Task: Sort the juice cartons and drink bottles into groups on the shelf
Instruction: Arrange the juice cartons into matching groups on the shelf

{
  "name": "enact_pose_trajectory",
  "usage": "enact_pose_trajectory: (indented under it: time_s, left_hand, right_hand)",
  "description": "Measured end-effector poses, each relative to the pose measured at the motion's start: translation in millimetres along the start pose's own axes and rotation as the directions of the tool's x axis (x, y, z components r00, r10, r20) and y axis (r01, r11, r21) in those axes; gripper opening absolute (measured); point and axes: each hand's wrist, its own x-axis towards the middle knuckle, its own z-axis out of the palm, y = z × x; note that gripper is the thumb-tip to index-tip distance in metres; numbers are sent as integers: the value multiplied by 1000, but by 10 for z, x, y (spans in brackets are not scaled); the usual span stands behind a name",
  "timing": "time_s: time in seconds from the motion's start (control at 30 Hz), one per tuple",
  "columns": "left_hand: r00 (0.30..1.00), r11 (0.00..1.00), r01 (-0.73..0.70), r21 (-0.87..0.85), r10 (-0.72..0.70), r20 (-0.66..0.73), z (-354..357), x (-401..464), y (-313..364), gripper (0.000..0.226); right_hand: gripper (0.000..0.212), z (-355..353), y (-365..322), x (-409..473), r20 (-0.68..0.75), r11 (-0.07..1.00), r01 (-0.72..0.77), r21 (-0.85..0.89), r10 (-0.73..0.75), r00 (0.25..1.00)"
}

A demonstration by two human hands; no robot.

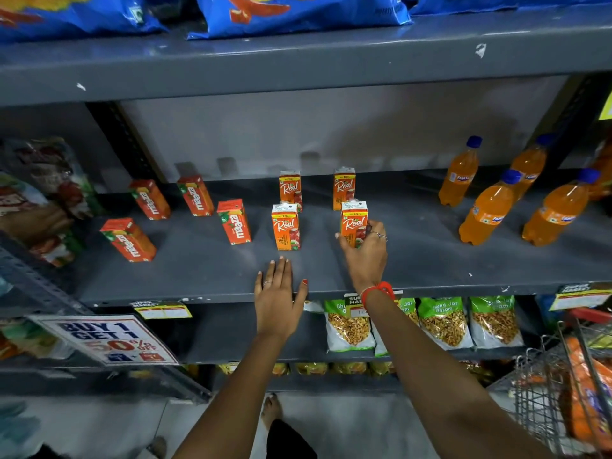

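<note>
Grey shop shelf (pixel 198 276): the right hand (pixel 366 256) closed its grip around a juice carton (pixel 353 220); the left hand (pixel 278 293) lay flat, open, holding nothing.

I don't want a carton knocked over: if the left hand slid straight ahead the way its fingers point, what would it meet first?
Probably the front-left Real carton: the left hand lies flat on the shelf, fingertips pointing at its base, apart from it. Depth is only roughly judged.

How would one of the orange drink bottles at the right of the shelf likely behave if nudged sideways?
The nearest orange bottle is tall and narrow with a small base, so it probably tips easily. It looks full, so likely fairly heavy. Round-bodied, it may roll along the shelf if it falls.
</note>
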Motion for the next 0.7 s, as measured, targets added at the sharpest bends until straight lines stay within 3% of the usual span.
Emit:
enact_pose_trajectory:
  time_s: [0.17,0.27,0.33,0.53,0.6,0.7]
  left_hand:
    - [1000,999,-14,30,13,24,-40,17,21,70]
    - [999,994,2,113,-6,37,-113,62,-69,74]
    - [996,990,58,130,-66,57,-156,-3,-213,77]
    - [974,970,215,113,-222,55,-411,-55,-917,75]
    - [968,966,230,114,-240,79,-511,-28,-1187,72]
    - [961,959,260,117,-268,61,-727,58,-1726,73]
  right_hand:
    - [78,-43,19,-132,-53,998,-48,43,50,997]
    - [66,-67,-13,-364,-141,998,47,45,-40,989]
    - [55,-59,7,-556,-121,998,45,46,-39,992]
    - [25,305,-229,-971,161,977,170,125,-189,969]
    - [35,538,-422,-1017,289,976,171,136,-204,935]
    - [70,1082,-869,-1106,442,980,132,150,-186,877]
